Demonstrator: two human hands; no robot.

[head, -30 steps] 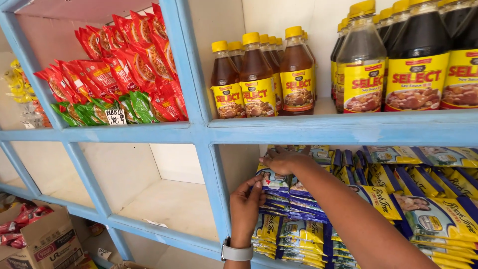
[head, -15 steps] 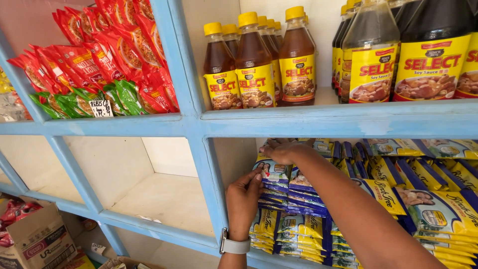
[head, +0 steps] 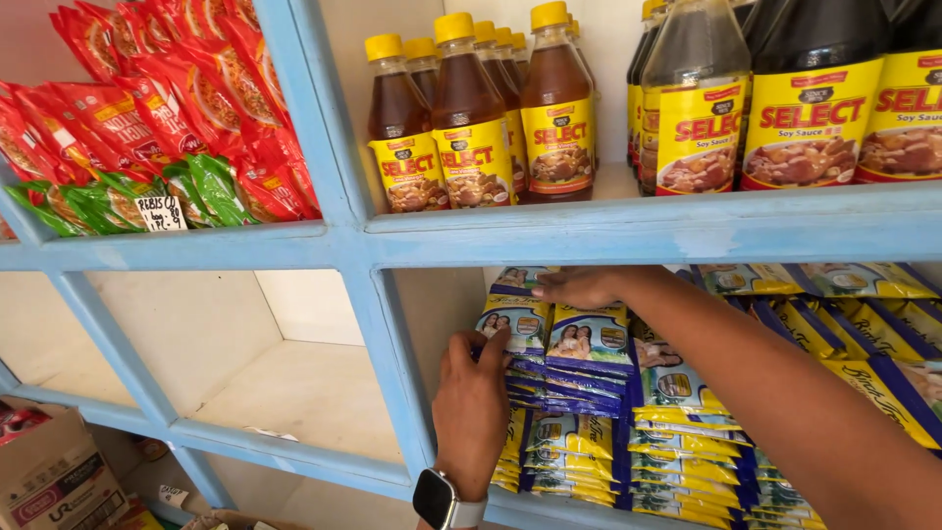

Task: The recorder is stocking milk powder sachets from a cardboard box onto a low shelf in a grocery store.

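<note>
The left hand has a smartwatch on its wrist: dark square face, pale grey band. The right hand and its forearm are bare, with no sleeve, ring or glove showing.

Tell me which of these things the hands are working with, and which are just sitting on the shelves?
In hand:
- left hand, touching the blue sachets
- right hand, resting on top of that stack

Just sitting there:
- brown bottles
- dark sauce bottles
- red packets
- green packets
- cardboard box
</note>
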